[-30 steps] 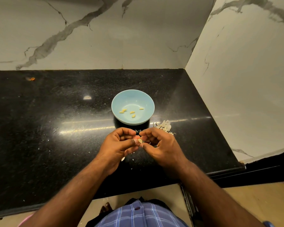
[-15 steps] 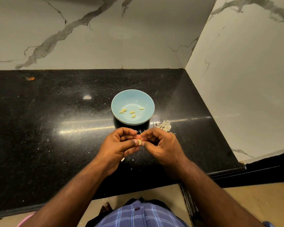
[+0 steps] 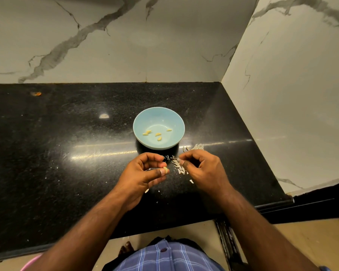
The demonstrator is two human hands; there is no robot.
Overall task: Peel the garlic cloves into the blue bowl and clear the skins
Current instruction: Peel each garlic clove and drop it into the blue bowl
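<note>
- I log the left hand (image 3: 143, 174) pinching one garlic clove (image 3: 165, 169) at thumb and fingertip, near side of the blue bowl (image 3: 141, 122).
- Right hand (image 3: 202, 169): fingers curled; whether they hold a skin, I cannot tell.
- Bowl holds five peeled cloves (image 3: 158, 134).
- Skins (image 3: 179, 167) lie on the black counter (image 3: 67, 153) between the hands; more right of the bowl.
</note>
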